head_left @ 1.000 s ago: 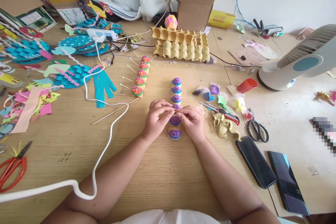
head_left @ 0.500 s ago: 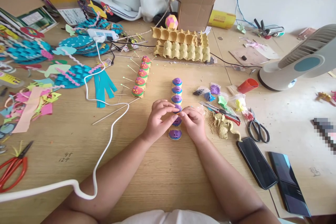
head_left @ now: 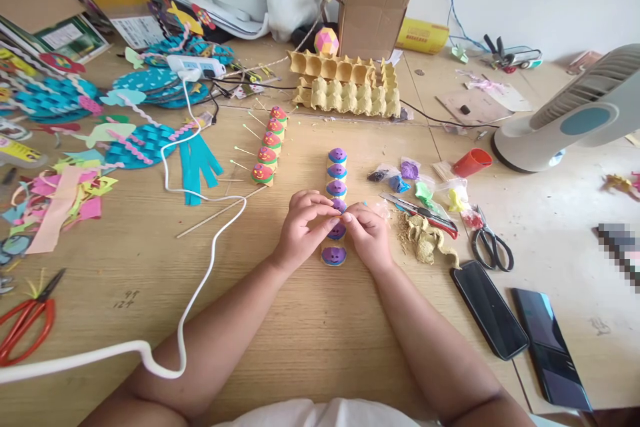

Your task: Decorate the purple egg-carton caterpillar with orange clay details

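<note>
A row of egg-carton cups (head_left: pixel 334 255) topped with purple and blue clay, some with small faces, runs away from me at the middle of the table. Over its middle cups, my left hand (head_left: pixel 311 221) and my right hand (head_left: pixel 369 232) meet at the fingertips. Both pinch something too small to make out. The fingers partly cover the cups beneath them. Farther back on the left stands a second row (head_left: pixel 267 155) with red and green clay tops and thin pale-headed sticks beside it.
Clay packets (head_left: pixel 410 169), a utility knife (head_left: pixel 425 212), scissors (head_left: pixel 492 248) and two phones (head_left: pixel 491 310) lie right. A white cable (head_left: pixel 215 247) crosses the left. Egg cartons (head_left: pixel 350 97) lie behind; a fan (head_left: pixel 560 120) stands right. Red-handled scissors (head_left: pixel 27 320) lie left.
</note>
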`<act>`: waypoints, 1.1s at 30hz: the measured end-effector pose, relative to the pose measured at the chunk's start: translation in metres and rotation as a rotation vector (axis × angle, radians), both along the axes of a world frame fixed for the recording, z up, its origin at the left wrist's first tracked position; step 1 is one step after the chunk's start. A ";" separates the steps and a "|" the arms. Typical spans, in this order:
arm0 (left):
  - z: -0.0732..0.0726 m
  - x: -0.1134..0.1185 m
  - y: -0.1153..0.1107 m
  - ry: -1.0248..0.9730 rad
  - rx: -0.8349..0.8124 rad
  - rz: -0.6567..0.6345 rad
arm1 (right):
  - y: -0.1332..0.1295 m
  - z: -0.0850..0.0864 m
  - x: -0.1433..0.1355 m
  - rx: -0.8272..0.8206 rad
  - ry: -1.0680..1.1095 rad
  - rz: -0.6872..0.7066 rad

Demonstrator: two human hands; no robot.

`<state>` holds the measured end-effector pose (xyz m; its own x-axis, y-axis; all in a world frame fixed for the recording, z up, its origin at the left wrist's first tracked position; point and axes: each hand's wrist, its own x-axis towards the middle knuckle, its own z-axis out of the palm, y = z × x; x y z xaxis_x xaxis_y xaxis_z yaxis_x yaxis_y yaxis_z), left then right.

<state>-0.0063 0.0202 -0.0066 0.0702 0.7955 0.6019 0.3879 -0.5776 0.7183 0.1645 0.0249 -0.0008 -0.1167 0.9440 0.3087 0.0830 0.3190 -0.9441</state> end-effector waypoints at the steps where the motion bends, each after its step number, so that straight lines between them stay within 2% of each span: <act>1: 0.000 0.000 0.000 -0.005 -0.002 0.004 | 0.000 0.000 0.000 -0.001 -0.003 0.008; 6: -0.001 -0.001 0.000 -0.019 -0.027 0.025 | -0.001 -0.001 0.002 -0.053 0.006 -0.008; 12: -0.003 -0.001 0.001 -0.042 -0.026 0.035 | -0.004 -0.005 -0.003 -0.168 0.142 0.041; 23: 0.001 -0.002 -0.001 -0.040 -0.046 -0.036 | -0.003 -0.005 -0.003 -0.099 0.099 -0.002; 33: 0.000 0.000 -0.001 -0.022 -0.043 -0.003 | -0.003 -0.001 -0.001 -0.033 0.003 0.015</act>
